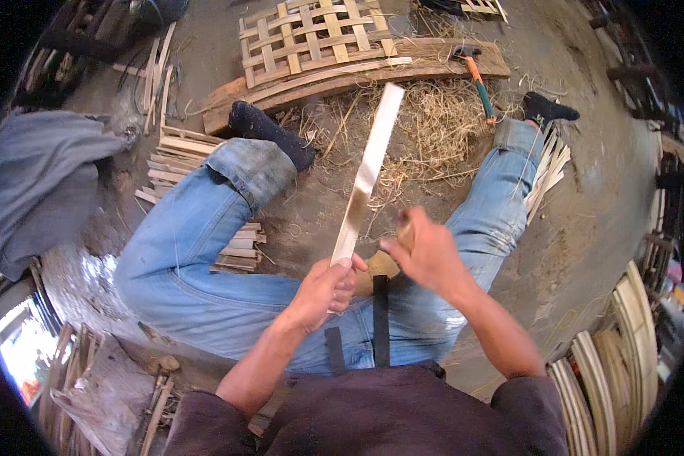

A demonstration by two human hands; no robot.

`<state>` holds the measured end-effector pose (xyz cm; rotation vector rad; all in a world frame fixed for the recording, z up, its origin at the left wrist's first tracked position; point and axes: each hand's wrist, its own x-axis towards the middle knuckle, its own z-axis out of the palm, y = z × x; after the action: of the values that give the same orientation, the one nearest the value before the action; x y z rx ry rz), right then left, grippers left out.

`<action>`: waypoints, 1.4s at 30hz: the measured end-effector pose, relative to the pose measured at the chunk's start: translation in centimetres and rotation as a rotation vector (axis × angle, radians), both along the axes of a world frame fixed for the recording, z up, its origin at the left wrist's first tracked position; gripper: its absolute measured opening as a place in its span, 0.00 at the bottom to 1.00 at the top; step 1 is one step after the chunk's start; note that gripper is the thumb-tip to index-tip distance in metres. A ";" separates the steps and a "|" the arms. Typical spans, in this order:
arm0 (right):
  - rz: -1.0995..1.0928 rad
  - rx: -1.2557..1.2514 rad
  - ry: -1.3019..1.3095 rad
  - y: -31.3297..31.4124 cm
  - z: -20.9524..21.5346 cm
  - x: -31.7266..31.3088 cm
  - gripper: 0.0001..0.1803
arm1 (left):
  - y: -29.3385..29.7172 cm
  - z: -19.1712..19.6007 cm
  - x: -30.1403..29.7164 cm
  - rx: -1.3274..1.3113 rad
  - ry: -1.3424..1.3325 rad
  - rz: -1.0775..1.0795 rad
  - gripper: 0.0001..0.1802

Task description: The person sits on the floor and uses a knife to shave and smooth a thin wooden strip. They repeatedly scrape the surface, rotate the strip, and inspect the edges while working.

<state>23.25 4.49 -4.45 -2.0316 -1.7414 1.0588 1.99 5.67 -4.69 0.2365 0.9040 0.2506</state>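
Our left hand (pixel 328 289) grips a thin bamboo strip (pixel 365 178) at its base; right hand (pixel 425 254) closes on a knife handle (pixel 405 228). Light, springy, splintery, we judge.

left hand (pixel 323 292) grip on bamboo strip (pixel 365 178), right hand (pixel 425 254) on wooden handle (pixel 404 228)

No packages, labels, signs or screens show here

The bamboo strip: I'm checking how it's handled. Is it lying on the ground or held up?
Held up. The left hand grips the bamboo strip at its near end; the rest slants out above the shavings.
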 end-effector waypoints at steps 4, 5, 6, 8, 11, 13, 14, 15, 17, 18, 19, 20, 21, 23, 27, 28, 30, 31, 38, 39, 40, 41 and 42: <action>0.372 0.007 -0.140 -2.6 1.0 1.3 0.15 | -0.6 -1.0 0.2 0.001 -0.001 -0.086 0.12; 0.433 0.024 -0.172 -2.7 0.9 1.6 0.14 | -0.8 -0.8 0.3 0.009 0.000 -0.090 0.12; 0.431 0.015 -0.180 -2.5 0.4 1.7 0.16 | -0.9 -0.7 0.5 0.017 -0.001 -0.096 0.11; 0.426 -0.002 -0.195 -1.9 -0.4 2.0 0.21 | -0.4 -1.0 0.7 0.007 0.059 -0.048 0.11; 0.413 0.036 -0.165 -1.8 0.8 0.0 0.18 | 0.1 -0.8 0.5 -0.030 0.061 -0.022 0.11; 0.415 -0.006 -0.301 -0.7 0.7 1.5 0.17 | 0.3 -0.4 0.1 -0.075 0.010 -0.003 0.11; 0.370 -0.076 -0.311 0.0 0.7 2.0 0.17 | 0.6 -0.4 0.2 -0.102 -0.025 0.019 0.11; 0.327 -0.140 -0.324 0.6 0.9 2.4 0.16 | 0.9 -0.3 0.4 -0.123 -0.063 0.044 0.11; 0.423 -0.035 -0.258 0.1 2.1 1.7 0.12 | 1.0 0.2 0.8 -0.122 -0.054 0.016 0.10; 0.466 0.007 -0.221 -0.4 2.6 1.3 0.10 | 0.8 0.4 0.8 -0.131 -0.049 -0.004 0.10; 0.445 -0.012 -0.260 0.1 2.4 2.0 0.10 | 0.6 0.4 0.8 -0.139 -0.069 0.000 0.10; 0.425 -0.030 -0.298 1.1 2.0 3.3 0.10 | 0.3 0.3 0.9 -0.146 -0.088 0.003 0.10; 0.404 -0.038 -0.339 1.9 1.8 4.1 0.09 | 0.5 0.2 1.1 -0.143 -0.108 0.009 0.09; 0.402 -0.092 -0.318 0.5 2.5 2.5 0.09 | 0.5 0.0 1.7 -0.135 -0.126 0.013 0.09; 0.401 -0.136 -0.519 1.5 1.9 3.6 0.08 | -0.1 0.7 1.7 -0.139 -0.107 0.024 0.09; 0.481 0.078 -0.477 2.4 1.8 4.9 0.07 | 0.0 0.7 1.8 -0.152 -0.121 0.025 0.09; 0.482 0.020 -0.361 0.5 2.7 3.1 0.06 | -0.1 0.5 2.2 -0.189 -0.141 0.025 0.09; 0.481 -0.015 -0.297 -0.3 3.0 2.5 0.06 | -0.2 0.5 2.3 -0.191 -0.133 0.023 0.09; 0.544 -0.035 -0.345 -0.2 2.6 3.2 0.07 | -0.6 0.7 3.5 -0.240 -0.098 0.004 0.09; 0.551 0.030 -0.395 0.8 2.2 4.5 0.07 | -0.6 0.9 3.8 -0.234 -0.074 -0.010 0.08; 0.548 0.081 -0.447 1.7 1.3 6.6 0.07 | -0.9 0.8 3.7 -0.240 -0.100 -0.009 0.08; 0.540 0.136 -0.509 2.2 1.2 7.6 0.07 | -0.9 0.5 3.6 -0.237 -0.135 -0.014 0.08; 0.447 -0.062 -0.551 1.6 1.7 6.2 0.07 | -0.6 0.3 3.8 -0.224 -0.160 0.001 0.08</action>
<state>29.47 6.13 -2.73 -2.1668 -2.5562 0.6921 5.76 5.03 -4.44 0.0083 0.7659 0.1647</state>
